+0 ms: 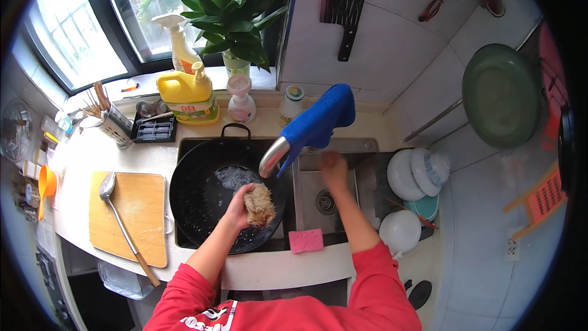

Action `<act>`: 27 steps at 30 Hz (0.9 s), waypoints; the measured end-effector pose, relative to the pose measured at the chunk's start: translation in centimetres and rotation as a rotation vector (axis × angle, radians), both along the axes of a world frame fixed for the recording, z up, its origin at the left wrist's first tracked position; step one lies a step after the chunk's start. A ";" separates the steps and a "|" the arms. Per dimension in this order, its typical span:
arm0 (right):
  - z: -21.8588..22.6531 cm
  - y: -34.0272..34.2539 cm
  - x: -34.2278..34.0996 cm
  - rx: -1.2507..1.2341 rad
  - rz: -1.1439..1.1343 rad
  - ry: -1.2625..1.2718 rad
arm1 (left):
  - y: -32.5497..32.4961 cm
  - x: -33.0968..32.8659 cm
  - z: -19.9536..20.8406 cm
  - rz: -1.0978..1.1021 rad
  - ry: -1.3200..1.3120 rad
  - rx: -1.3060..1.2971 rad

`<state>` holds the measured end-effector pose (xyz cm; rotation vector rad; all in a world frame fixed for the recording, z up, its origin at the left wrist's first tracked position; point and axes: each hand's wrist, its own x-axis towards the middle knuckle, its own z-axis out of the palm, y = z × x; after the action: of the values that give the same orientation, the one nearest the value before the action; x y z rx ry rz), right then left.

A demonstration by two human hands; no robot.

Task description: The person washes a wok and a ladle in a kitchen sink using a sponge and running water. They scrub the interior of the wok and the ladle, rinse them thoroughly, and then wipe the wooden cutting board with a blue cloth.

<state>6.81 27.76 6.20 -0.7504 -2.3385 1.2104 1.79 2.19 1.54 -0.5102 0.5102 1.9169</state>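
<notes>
My left hand is closed around a brown, fibrous loofah, held above the right side of a big black wok. The wok sits in the left sink basin, with a little sudsy water at its bottom. Over the right basin, my right hand is smeared by motion, close to the back rim and right of the faucet. Its fingers cannot be made out. The metal faucet spout points toward the wok, and a blue cloth is draped over its neck.
A pink sponge lies on the sink's front edge. Left, a ladle rests across a wooden cutting board. White bowls and plates stand at right. Behind are a yellow jug, a pump bottle and a potted plant.
</notes>
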 end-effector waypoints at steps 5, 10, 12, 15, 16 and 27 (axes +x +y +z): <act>-5.6 11.7 -6.6 0.274 -0.009 -0.218 | 2.4 -1.7 -1.7 0.030 -0.038 0.115; -5.9 11.1 -8.2 -0.136 -0.110 -0.184 | 2.0 -2.3 -1.7 0.099 -0.029 0.110; -5.5 10.9 -7.2 -0.321 -0.163 -0.046 | 2.2 -2.3 -1.7 0.117 -0.048 0.135; -5.6 11.6 -4.7 -0.399 -0.239 -0.100 | 2.5 -2.7 -4.2 0.050 -0.011 0.105; -5.9 11.5 -3.1 -0.282 -0.131 -0.182 | 2.1 -2.7 -5.4 0.001 0.000 0.112; -6.3 -11.3 -2.3 -0.056 0.455 -0.279 | 4.1 -1.4 -4.1 0.211 0.167 -0.107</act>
<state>4.55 16.46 -0.14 -0.4358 -2.8215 1.4350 0.39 6.29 -2.58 -0.4905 0.6924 2.1549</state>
